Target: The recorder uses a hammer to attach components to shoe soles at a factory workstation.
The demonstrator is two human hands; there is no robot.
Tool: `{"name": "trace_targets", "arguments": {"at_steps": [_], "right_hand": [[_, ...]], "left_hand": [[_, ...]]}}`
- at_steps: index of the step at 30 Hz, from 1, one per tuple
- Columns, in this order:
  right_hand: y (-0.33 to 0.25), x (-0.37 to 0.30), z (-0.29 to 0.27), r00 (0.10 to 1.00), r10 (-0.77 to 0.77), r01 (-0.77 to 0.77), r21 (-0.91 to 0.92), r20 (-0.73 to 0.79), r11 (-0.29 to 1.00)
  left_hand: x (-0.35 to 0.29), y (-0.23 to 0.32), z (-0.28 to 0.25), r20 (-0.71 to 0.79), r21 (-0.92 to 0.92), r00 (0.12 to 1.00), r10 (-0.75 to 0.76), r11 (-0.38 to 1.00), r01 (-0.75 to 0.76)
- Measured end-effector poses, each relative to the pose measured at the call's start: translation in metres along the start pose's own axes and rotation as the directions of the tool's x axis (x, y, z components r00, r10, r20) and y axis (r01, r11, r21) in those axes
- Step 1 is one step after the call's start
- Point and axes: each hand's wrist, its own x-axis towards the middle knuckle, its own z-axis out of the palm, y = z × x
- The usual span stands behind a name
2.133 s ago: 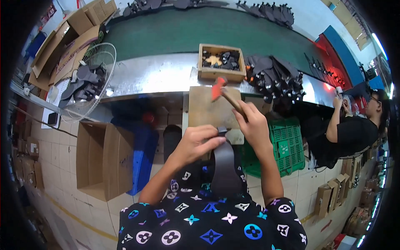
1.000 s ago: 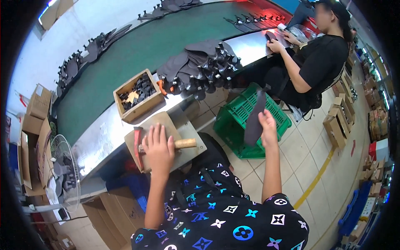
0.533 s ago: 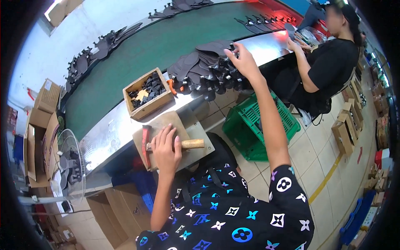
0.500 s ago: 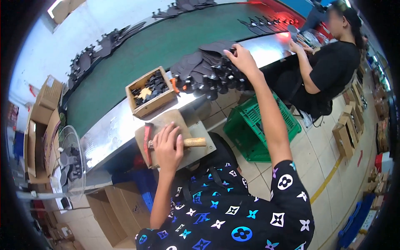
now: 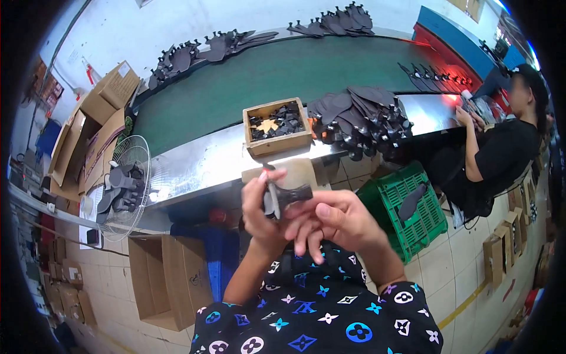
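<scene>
My left hand (image 5: 259,215) is closed around a dark grey shoe sole with a black heel (image 5: 300,193), raised in front of my body. The sole is seen nearly edge on, its heel towards my right hand. My right hand (image 5: 348,221) is beside the heel with fingers apart; its fingertips are at the heel, though touch is hard to tell. Behind my hands lies a tan work board (image 5: 298,171). A small red end of the hammer (image 5: 269,167) shows above my left hand; the rest is hidden.
A wooden box (image 5: 277,147) of small black pieces stands on the bench's metal edge. Right of it lies a heap of heeled soles (image 5: 356,115). A green basket (image 5: 386,192) with a sole against it, a cardboard box (image 5: 171,283), a fan (image 5: 144,189) and a seated co-worker (image 5: 501,147) surround me.
My right hand has come back from the heap to in front of my body. My left hand has left the hammer and now holds a heeled sole. The whole view has shifted.
</scene>
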Motion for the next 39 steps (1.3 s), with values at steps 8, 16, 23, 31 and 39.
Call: {"name": "trace_targets", "arguments": {"at_steps": [8,16,23,31,39], "right_hand": [[0.114,-0.019,-0.106,0.787,-0.517,-0.443,-0.892,-0.337,-0.092],[0.156,-0.118,-0.141,0.582,-0.543,-0.501,-0.793,-0.606,0.347],[0.148,-0.145,-0.115,0.413,-0.584,-0.228,-0.700,-0.699,0.677],[0.133,-0.118,-0.104,0.480,-0.534,-0.118,-0.654,-0.696,0.747],[0.101,-0.094,-0.103,0.493,-0.668,0.032,-0.756,-0.557,0.654]], "left_hand": [[0.040,0.054,-0.056,0.071,-0.305,0.799,-0.597,0.749,0.588],[-0.043,-0.061,-0.007,0.162,0.924,0.850,-0.501,0.378,0.048],[0.050,-0.119,0.017,0.265,0.596,0.915,-0.305,0.797,0.093],[0.109,-0.230,0.079,0.659,0.733,0.529,-0.534,0.299,-0.611],[0.111,-0.154,0.044,0.446,0.407,0.822,-0.353,0.899,0.164]]}}
